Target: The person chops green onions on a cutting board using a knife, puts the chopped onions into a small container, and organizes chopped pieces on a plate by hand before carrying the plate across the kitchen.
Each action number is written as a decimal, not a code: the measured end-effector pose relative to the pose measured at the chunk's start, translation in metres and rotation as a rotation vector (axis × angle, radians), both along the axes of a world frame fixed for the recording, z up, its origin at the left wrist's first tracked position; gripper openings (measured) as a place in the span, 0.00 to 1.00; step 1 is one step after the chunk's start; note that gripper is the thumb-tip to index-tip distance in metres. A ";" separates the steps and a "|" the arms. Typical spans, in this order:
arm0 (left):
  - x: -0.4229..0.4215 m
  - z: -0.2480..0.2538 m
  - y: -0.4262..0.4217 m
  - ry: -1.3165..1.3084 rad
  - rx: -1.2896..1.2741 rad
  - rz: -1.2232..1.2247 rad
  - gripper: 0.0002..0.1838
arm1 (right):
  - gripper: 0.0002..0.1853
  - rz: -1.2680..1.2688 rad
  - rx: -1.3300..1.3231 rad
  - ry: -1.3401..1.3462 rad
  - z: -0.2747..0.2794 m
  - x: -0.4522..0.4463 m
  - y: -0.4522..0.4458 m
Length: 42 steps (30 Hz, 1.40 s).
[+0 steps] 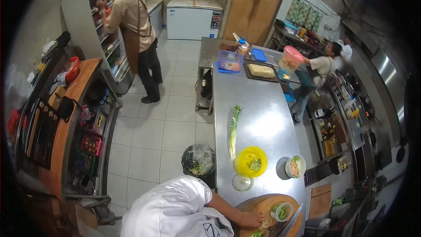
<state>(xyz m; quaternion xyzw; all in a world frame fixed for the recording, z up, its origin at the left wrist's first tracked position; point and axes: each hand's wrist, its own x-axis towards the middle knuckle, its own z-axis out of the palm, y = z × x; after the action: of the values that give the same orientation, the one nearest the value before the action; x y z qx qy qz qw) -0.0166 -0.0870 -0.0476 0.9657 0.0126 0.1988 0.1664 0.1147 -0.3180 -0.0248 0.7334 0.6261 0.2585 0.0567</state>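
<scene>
My left hand (pixel 251 219) reaches down onto a round wooden cutting board (pixel 256 202), its fingers lying on the surface beside some pale chopped bits. Just right of it stands a small clear tub (pixel 281 212) with chopped greens inside. A knife (pixel 291 223) lies along the board's right side, its lower end cut off by the frame. More chopped greens (pixel 257 234) sit at the bottom edge. My right hand is out of view. Beyond the board are a clear lid or shallow dish (pixel 243 183) and a yellow bowl (pixel 250 161) holding cut greens.
A leek-like stalk (pixel 234 132) and a white bowl of food (pixel 295 166) are on the steel table (pixel 258 101). A lined bin (pixel 198 160) stands left. One person (pixel 137 30) is at an open fridge; another person (pixel 323 63) touches a pink-lidded tub (pixel 291 59).
</scene>
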 end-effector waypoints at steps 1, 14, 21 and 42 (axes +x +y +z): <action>0.007 -0.012 -0.001 0.000 -0.003 -0.027 0.14 | 0.23 -0.003 0.068 0.144 0.041 -0.021 0.020; -0.001 0.010 -0.005 0.044 -0.567 -0.091 0.22 | 0.46 -0.353 0.067 1.140 0.087 -0.037 0.064; -0.001 0.023 -0.009 0.005 -0.420 -0.092 0.24 | 0.28 -0.350 0.255 1.055 0.060 -0.040 0.062; 0.039 0.083 0.014 -0.213 -1.174 0.011 0.08 | 0.15 -0.390 0.699 1.990 0.103 0.015 0.096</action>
<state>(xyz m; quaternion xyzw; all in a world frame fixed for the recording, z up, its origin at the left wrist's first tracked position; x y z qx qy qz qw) 0.0224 -0.0728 0.0359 0.6869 0.1086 0.2554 0.6717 0.1295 -0.2219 0.0781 0.6774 0.1544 -0.3040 -0.6518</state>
